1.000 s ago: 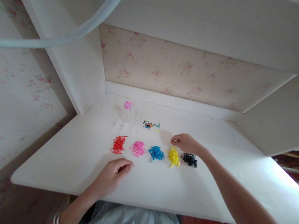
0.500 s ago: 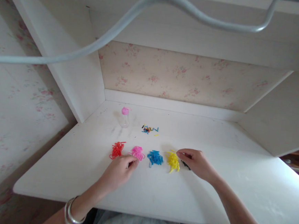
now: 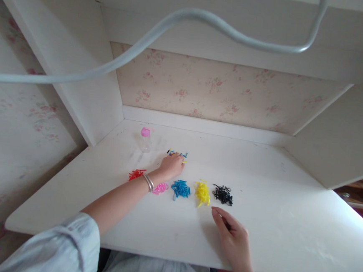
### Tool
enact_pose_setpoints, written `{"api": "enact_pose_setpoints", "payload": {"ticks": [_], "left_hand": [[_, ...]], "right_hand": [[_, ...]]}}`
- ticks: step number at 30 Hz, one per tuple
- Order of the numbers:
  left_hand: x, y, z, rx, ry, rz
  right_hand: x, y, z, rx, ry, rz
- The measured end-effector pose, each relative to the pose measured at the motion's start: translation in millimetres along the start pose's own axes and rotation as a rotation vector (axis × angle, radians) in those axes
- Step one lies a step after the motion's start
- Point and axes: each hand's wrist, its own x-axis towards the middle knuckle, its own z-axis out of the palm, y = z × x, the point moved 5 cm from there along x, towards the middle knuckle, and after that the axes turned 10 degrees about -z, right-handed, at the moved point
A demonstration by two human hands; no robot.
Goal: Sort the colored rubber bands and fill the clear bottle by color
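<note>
My left hand [image 3: 172, 164] reaches over a small mixed pile of coloured rubber bands [image 3: 183, 154] in the middle of the desk, its fingers bent down and drawn together. What its fingertips pinch, if anything, is hidden. Nearer me, my right hand [image 3: 229, 230] hovers low over the desk in a closed pinch, just below the black rubber bands [image 3: 223, 195]; I cannot make out anything in it. Sorted heaps lie in a row: red rubber bands [image 3: 137, 174], pink rubber bands [image 3: 161, 188] partly behind my left wrist, blue rubber bands [image 3: 181, 189] and yellow rubber bands [image 3: 202, 193].
A clear bottle [image 3: 145, 144] with a pink top stands at the back left of the white desk [image 3: 275, 227]. Side panels and a low back strip enclose the desk. A pale cable [image 3: 191, 14] crosses the upper view.
My left hand has gone from the pink heap forward to the mixed pile. My right hand has drawn back from the yellow heap towards me, uncovering the black heap.
</note>
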Motion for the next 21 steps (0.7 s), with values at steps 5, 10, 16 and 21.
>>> {"api": "enact_pose_setpoints", "payload": {"ticks": [5,10,16,21], "left_hand": [[8.0,8.3,8.7,0.039,-0.017,0.001],[5.8,12.6,17.7,0.03,-0.065,0.016],[-0.9,35.6,22.8,-0.06,-0.148,0.068],[-13.4,60.6,26.7,-0.166,-0.271,0.116]], "right_hand": [[4.3,-0.1,-0.5,0.015,-0.015,-0.012],[4.4,3.2,-6.8,0.035,0.053,0.045],[4.2,4.4,-5.6,0.047,0.051,0.062],[4.2,7.6,-5.0,0.041,0.045,0.059]]}}
